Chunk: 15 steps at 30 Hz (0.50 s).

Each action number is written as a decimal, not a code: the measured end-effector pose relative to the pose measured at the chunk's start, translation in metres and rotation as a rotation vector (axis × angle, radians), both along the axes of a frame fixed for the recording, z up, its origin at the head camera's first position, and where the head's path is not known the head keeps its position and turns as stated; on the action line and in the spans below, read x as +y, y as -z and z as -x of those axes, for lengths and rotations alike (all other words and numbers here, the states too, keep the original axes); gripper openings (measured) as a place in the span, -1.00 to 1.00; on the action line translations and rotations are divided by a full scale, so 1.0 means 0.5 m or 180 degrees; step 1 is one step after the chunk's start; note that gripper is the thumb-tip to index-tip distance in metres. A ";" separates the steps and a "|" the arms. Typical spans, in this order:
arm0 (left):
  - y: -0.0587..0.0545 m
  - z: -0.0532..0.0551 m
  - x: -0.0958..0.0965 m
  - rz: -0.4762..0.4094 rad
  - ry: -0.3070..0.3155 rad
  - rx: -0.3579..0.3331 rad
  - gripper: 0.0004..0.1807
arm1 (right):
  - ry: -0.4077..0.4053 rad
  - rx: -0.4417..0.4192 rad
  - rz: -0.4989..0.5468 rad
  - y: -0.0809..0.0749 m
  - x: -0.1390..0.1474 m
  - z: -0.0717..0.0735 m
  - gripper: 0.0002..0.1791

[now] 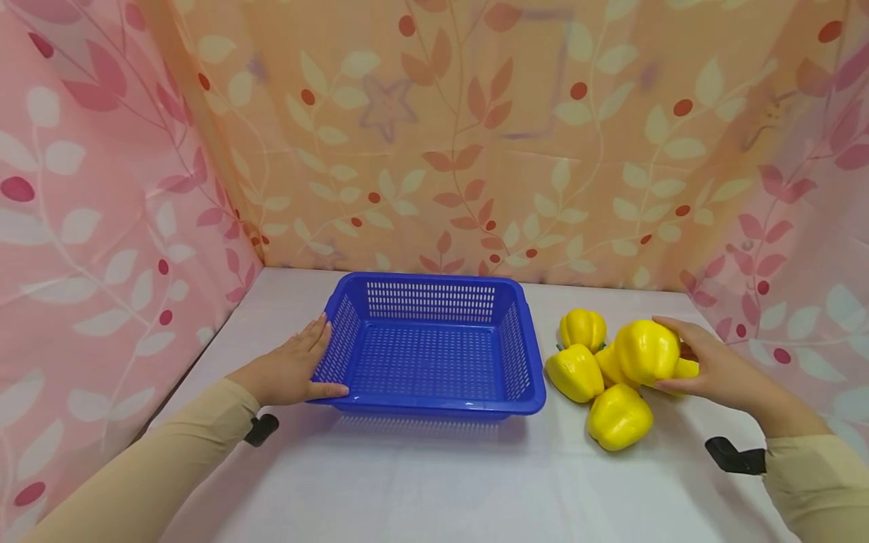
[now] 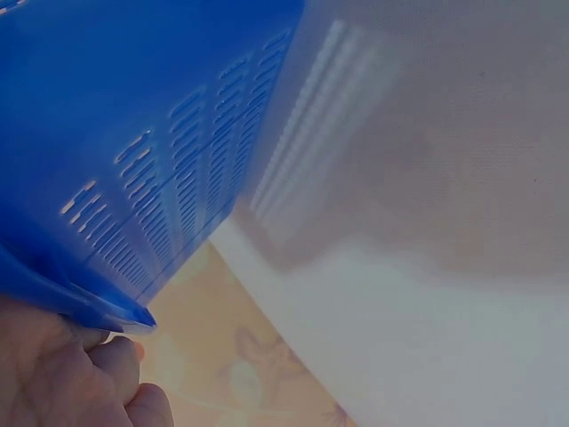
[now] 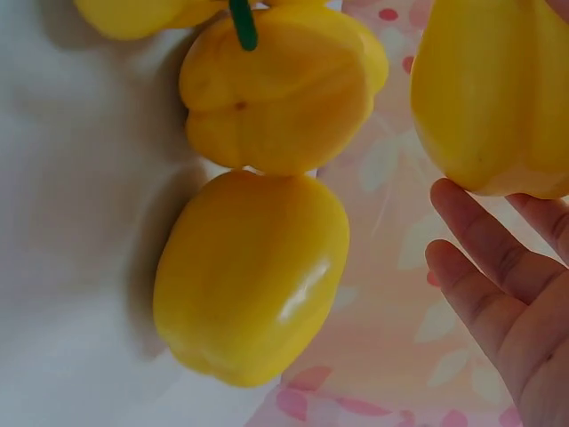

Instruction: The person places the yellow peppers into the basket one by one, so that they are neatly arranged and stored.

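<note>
My right hand (image 1: 720, 369) holds a yellow bell pepper (image 1: 647, 351) above several others, with the thumb and fingers on its side. In the right wrist view, this held pepper (image 3: 489, 98) sits at the fingertips, at the upper right. Other yellow bell peppers lie close together on the table, one at the front (image 1: 620, 418), one at the left (image 1: 575, 374) and one at the back (image 1: 582, 329); more are partly hidden behind the held one. A blue plastic basket (image 1: 434, 407) stands left of them, nothing inside it. My left hand (image 1: 292, 368) grips its left rim near the front corner.
White cloth covers the table (image 1: 407, 483). An orange floral curtain (image 1: 434, 151) hangs behind, with pink floral curtains on the left (image 1: 102, 226) and right (image 1: 801, 264) sides. The peppers lie between the basket and the right curtain.
</note>
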<state>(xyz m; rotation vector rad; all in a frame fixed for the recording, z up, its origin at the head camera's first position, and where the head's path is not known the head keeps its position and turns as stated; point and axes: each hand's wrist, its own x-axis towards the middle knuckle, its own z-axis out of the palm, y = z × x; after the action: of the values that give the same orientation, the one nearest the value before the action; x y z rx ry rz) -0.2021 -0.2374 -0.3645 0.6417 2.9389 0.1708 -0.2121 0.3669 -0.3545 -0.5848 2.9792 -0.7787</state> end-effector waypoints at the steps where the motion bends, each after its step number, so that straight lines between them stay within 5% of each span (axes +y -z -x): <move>1: 0.000 0.000 0.000 0.0002 -0.0002 0.0002 0.30 | 0.0027 0.0004 -0.0028 -0.002 -0.004 0.002 0.05; 15: 0.004 0.001 -0.001 0.0001 -0.0041 -0.0030 0.28 | -0.0214 0.0065 0.0022 -0.027 -0.057 0.028 0.06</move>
<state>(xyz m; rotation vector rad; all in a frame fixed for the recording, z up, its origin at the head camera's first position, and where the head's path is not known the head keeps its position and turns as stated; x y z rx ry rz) -0.2026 -0.2380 -0.3667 0.6203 2.9345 0.1742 -0.2261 0.3384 -0.3411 -0.6935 2.9591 -0.7833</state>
